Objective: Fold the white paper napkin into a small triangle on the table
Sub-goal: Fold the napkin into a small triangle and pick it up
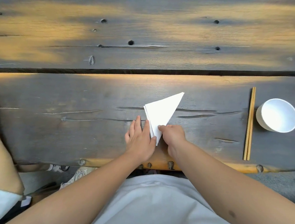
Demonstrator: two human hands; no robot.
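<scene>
Two hands on a folded triangle
Left hand (pixel 141 138) lies flat and open on the napkin (pixel 160 113); right hand (pixel 172 134) pinches its near corner. Align edges first, then crease firmly.

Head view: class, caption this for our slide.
Both hands press a white napkin into a triangle.

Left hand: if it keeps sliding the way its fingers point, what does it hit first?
Little beyond the napkin it already touches. The left hand lies flat, its fingers pointing away across the table; past them, the picture shows only bare planks. The chopsticks and bowl sit off to the right.
</scene>
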